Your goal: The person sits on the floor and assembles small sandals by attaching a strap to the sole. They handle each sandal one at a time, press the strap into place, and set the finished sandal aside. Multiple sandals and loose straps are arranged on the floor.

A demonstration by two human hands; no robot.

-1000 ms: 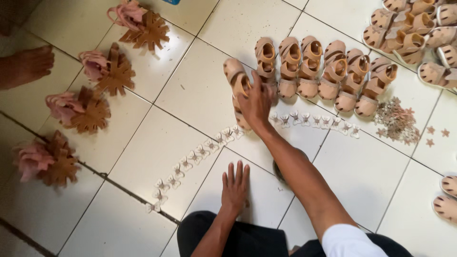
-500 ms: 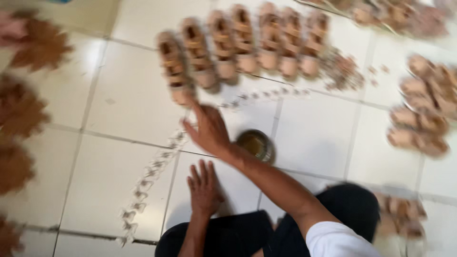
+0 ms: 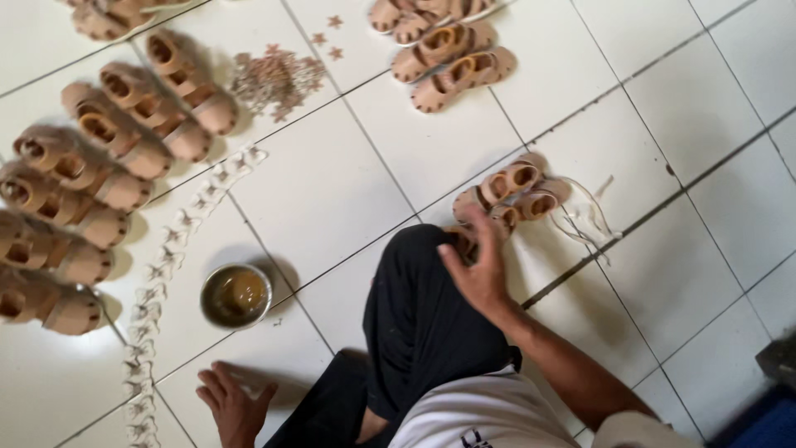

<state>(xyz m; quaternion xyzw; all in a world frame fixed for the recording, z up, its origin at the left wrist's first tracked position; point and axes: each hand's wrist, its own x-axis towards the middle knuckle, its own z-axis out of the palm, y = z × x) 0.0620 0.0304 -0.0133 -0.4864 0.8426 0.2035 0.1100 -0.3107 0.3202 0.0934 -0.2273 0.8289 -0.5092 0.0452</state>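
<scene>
White floor tiles fill pretty much the whole view, with dark grout lines running diagonally. Big change from a second ago: back then the right hand was stretched out to the long row of tan sandals, touching the end one. Now the view has swung over and that row of sandals sits along the left side of the frame, untouched, well apart from either hand.

Right hand has come back across the black-trousered knee and is down on a small cluster of sandals just right of centre. Its fingers are spread apart and lie over the nearest sandal of the cluster, not closed round anything as far as I can see. So it looks to me like attention has moved off the lined-up row and onto this loose bunch.

Left hand hasn't really moved, flat on the tile at the bottom left, fingers splayed, holding nothing, same bracing pose as before.

Round metal bowl with brownish stuff in it sits just above the left hand. A curved line of pale star-shaped cutouts runs beside the row, and a heap of brown star pieces lies near the top. Another pair of sandals is up top centre.
</scene>
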